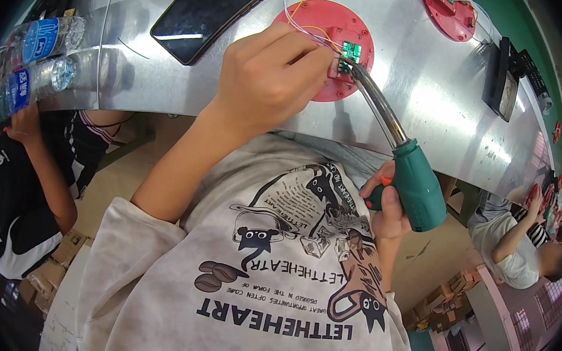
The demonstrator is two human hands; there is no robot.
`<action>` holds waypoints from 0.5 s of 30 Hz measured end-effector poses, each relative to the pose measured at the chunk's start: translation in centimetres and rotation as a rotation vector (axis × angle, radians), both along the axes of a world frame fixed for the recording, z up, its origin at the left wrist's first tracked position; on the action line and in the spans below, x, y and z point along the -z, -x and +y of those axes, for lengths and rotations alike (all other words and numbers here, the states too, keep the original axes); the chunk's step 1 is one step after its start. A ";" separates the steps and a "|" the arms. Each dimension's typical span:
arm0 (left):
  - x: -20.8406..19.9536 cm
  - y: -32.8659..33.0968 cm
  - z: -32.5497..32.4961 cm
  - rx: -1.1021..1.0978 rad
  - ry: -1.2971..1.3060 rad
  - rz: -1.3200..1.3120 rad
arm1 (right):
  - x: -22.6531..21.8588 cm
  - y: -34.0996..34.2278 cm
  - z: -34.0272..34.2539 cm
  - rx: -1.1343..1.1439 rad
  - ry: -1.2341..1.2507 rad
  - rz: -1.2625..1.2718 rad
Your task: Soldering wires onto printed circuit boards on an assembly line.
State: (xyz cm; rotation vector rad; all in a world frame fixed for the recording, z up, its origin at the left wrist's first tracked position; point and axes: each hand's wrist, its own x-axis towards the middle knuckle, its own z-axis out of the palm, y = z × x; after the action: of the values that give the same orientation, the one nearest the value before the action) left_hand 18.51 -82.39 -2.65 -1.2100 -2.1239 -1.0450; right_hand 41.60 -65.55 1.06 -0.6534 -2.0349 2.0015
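soldering iron [412, 170] in right hand [393, 215]

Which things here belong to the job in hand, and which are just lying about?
In the job:
green-handled soldering iron, in the right hand
thin wires, at the left hand
red disc with green circuit board

Probably just lying about:
flat black device
plastic bottles

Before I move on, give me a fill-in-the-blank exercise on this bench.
The right hand grips a soldering tool whose handle is coloured ____.
Thin yellow and white ____ run past the left hand to the circuit board.
The board sits on a round base coloured ____.
The phone lies to the base's ____.
Missing words: green; wires; red; left.
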 end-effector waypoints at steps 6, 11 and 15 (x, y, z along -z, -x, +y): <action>0.0 0.0 0.0 0.007 0.002 0.002 | -0.1 0.3 -0.1 0.038 0.027 0.018; 0.0 0.0 0.0 0.010 0.001 0.004 | -0.1 0.7 -0.3 0.070 -0.030 0.103; 0.2 0.0 -0.1 0.008 0.005 0.008 | 0.1 0.5 0.1 0.080 -0.089 0.158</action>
State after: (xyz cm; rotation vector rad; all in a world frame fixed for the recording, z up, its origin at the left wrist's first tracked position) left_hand 18.50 -82.46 -2.82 -1.2232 -2.1186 -1.0375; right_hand 41.05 -65.50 0.92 -0.5316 -1.9610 1.8446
